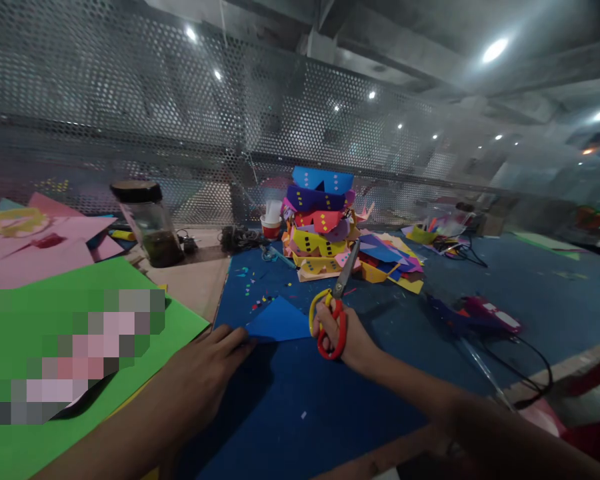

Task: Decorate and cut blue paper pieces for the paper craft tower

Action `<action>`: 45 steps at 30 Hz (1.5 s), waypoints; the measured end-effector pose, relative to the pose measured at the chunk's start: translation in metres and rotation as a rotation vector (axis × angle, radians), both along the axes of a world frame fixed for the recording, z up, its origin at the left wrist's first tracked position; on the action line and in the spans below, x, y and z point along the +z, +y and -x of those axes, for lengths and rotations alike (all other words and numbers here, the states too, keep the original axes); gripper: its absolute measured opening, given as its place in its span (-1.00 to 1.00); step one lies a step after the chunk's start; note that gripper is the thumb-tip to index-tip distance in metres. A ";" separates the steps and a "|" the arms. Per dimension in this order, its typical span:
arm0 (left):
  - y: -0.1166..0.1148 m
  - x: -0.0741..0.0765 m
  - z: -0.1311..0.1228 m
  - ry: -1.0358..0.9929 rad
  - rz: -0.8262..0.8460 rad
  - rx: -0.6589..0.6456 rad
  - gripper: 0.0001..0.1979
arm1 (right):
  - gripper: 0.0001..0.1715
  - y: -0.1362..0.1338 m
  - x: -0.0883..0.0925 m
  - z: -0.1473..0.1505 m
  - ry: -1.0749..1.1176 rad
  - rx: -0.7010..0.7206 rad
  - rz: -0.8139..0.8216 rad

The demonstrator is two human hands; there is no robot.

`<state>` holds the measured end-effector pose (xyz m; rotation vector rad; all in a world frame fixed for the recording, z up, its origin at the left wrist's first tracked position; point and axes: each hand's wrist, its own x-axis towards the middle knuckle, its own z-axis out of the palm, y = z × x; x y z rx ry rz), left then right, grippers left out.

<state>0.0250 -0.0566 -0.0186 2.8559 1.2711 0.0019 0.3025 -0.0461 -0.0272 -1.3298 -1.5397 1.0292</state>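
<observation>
My right hand (353, 340) is closed around a pair of scissors (347, 270) with one yellow and one red handle loop. Their blades point up and away, and appear to lie together. A folded-looking piece of blue paper (279, 320) with a peaked top edge rests on the blue table. Its left corner is gripped between the fingers of my left hand (223, 357); the thumb is hidden. The paper's right corner reaches the scissor hand, and I cannot tell whether that hand touches it. Tiny coloured paper scraps (263, 303) lie just beyond the blue paper.
Ahead stands a stack of coloured paper crowns (321, 220), with loose coloured sheets (395, 257) at its right. A dark-lidded jar (153, 227), a paper cup (271, 225) and large green paper (125, 287) are leftward. A glue gun (480, 313) with a cord lies right. Perforated metal panels (190, 147) back the table.
</observation>
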 end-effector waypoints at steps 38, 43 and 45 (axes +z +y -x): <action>0.012 -0.004 0.015 -0.257 0.050 -0.007 -0.53 | -0.28 0.011 -0.001 0.077 0.054 0.266 -0.029; 0.015 0.001 0.016 -0.238 0.078 0.076 -0.62 | -0.40 0.019 -0.007 0.092 0.074 0.252 -0.040; 0.016 0.001 0.017 -0.241 0.063 0.059 -0.63 | -0.41 0.019 -0.008 0.094 0.075 0.262 -0.035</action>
